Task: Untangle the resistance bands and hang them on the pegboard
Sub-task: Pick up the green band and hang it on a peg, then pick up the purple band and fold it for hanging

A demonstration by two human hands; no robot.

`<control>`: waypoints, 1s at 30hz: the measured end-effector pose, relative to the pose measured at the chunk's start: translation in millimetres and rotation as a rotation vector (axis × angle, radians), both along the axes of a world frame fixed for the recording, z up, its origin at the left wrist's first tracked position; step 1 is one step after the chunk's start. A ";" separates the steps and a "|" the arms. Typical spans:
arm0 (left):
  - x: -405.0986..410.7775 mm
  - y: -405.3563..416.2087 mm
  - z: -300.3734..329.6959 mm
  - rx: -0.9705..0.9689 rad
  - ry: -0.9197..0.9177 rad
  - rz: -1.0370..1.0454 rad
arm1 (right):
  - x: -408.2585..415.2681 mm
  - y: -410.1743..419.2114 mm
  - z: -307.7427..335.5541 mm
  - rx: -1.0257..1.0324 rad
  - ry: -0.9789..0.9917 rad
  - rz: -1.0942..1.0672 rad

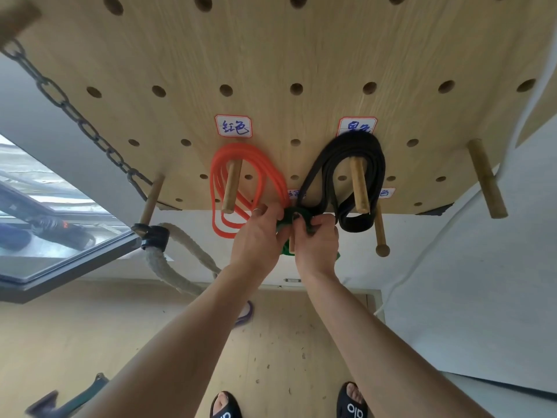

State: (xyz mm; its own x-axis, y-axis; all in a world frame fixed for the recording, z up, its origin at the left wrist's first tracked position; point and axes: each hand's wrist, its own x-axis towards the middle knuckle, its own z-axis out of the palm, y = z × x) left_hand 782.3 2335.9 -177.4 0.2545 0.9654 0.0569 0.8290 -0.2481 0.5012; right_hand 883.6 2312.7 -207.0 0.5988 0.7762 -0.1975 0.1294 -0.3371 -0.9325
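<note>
Gripping a green resistance band (294,217) between them, both hands are raised to the lower edge of the wooden pegboard (271,64). The left hand (259,239) has its fingers curled round the band's left side, a ring on one finger, and the right hand (316,239) pinches the band's right side with curled fingers. The green band is bunched between the two hands, with a short wooden peg (291,247) showing just below it between the palms; whether the band is already looped over that peg cannot be told. To the left, a red resistance band (241,182) hangs in several loops on its own peg (231,185), under a white label (233,126) with handwriting. To the right, a black resistance band (346,176) hangs coiled on another peg (360,185), partly covering a second label (357,125). A dark chain (75,116) runs down the board's far left side, with a thick rope (180,251) hanging near it. Down on the wooden floor (271,357) a purple band (245,313) lies near the left forearm, and two feet in black sandals (351,402) stand at the near edge.
</note>
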 end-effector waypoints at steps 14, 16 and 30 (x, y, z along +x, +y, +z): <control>-92.8 -71.9 -43.4 -0.133 0.063 0.072 | -29.7 -75.6 -53.8 -0.179 -0.139 0.125; -118.9 -91.0 -62.0 -0.210 0.075 0.120 | -48.5 -86.1 -69.3 -0.276 -0.183 0.275; -317.3 -165.9 -306.9 -0.597 0.224 0.475 | -230.2 -75.5 -290.1 -0.576 -0.624 1.272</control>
